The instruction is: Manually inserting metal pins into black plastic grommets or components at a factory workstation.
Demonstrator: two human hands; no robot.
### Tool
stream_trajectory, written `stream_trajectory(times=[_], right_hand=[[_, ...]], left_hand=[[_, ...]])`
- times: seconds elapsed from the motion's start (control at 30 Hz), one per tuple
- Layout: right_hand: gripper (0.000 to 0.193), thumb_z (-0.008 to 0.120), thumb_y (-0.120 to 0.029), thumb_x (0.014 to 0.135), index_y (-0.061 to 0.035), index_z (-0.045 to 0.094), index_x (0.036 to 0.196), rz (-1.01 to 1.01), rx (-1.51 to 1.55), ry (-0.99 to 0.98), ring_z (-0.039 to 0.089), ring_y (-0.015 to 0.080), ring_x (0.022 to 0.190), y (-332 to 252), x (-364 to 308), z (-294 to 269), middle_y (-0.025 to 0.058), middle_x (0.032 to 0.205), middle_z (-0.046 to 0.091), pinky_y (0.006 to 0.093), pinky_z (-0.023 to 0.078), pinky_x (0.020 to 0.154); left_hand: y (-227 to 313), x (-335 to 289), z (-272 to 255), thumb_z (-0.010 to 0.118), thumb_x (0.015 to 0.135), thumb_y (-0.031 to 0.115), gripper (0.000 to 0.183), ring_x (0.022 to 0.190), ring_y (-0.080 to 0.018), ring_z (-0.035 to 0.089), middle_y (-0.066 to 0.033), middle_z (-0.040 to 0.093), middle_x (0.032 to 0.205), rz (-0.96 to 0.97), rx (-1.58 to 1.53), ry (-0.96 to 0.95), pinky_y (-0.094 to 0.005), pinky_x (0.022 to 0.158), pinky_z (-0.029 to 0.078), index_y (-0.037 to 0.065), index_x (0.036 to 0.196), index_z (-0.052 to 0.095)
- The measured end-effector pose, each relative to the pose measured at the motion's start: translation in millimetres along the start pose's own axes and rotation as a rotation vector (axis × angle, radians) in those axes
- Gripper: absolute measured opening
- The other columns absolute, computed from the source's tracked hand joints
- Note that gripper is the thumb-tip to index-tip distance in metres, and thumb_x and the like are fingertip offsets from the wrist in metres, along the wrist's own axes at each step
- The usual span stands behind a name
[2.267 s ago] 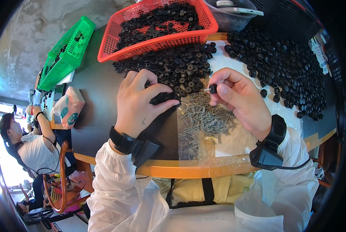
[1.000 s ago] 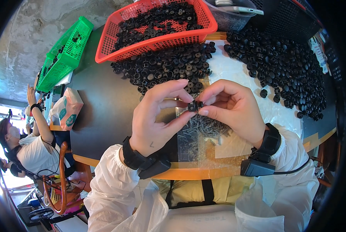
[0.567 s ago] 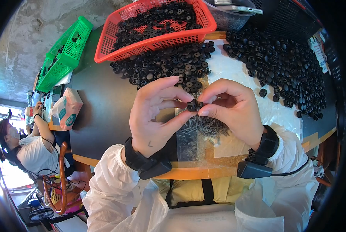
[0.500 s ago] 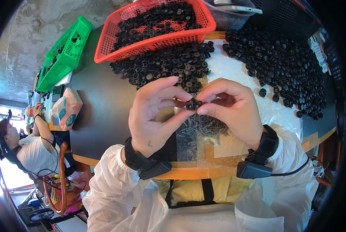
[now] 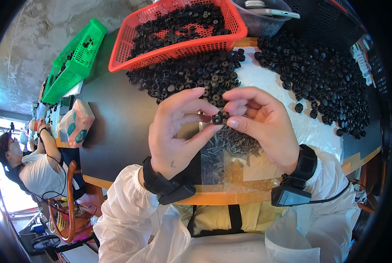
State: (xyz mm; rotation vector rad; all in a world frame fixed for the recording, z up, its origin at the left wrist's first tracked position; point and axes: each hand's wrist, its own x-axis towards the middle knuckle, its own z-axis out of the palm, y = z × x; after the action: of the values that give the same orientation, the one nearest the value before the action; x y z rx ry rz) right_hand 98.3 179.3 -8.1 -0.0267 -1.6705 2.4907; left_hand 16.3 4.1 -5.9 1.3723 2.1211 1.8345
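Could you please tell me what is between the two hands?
In the head view, a small black part is between the left hand and right hand; screws show below.

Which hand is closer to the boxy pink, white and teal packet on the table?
Left. The left hand is right of the packet, with dark tabletop between them. The right hand is farther away, beyond the left hand on that same side.

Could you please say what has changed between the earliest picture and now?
The left hand moved right and the right hand moved left, meeting above the screws. The left hand pinches a small black part; the right hand has opened beside it. The red basket and green basket stayed put.
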Motion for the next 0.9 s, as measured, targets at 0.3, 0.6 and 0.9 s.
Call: stream_trajectory(times=[0.3, 0.6, 0.9], right_hand=[[0.036, 0.069, 0.004, 0.082, -0.0014, 0.057, 0.116, 0.087, 0.064, 0.002, 0.06, 0.01, 0.093, -3.4, -0.5, -3.0, 0.0055, 0.106, 0.061, 0.0239, 0.051, 0.087], [0.036, 0.066, -0.001, 0.086, 0.0, 0.06, 0.121, 0.242, 0.005, -0.164, 0.058, 0.0073, 0.088, -10.7, -0.5, -4.3, 0.0039, 0.103, 0.064, 0.0232, 0.05, 0.083], [0.043, 0.068, 0.004, 0.082, -0.0021, 0.051, 0.121, 0.21, 0.055, -0.204, 0.061, 0.01, 0.09, -9.1, -1.3, -6.1, 0.0078, 0.1, 0.066, 0.0238, 0.049, 0.081]], left_hand=[[-2.2, 0.0, -0.5, 0.075, 0.07, -0.012, 0.071, 0.096, -0.0182, 0.064, -0.012, 0.063, 0.101, -0.003, -0.003, -0.002, -0.0295, 0.082, 0.054, 0.0, 0.13, 0.041], [-9.8, 0.6, -5.9, 0.074, 0.067, -0.015, 0.065, 0.091, -0.0183, 0.063, -0.0117, 0.063, 0.098, 0.142, 0.046, -0.111, -0.0312, 0.082, 0.051, -0.002, 0.125, 0.047], [-1.9, 9.5, -11.2, 0.087, 0.054, 0.028, 0.045, 0.079, -0.0161, 0.053, -0.0069, 0.053, 0.098, 0.36, 0.419, -0.092, -0.0264, 0.067, 0.044, 0.009, 0.092, 0.072]])
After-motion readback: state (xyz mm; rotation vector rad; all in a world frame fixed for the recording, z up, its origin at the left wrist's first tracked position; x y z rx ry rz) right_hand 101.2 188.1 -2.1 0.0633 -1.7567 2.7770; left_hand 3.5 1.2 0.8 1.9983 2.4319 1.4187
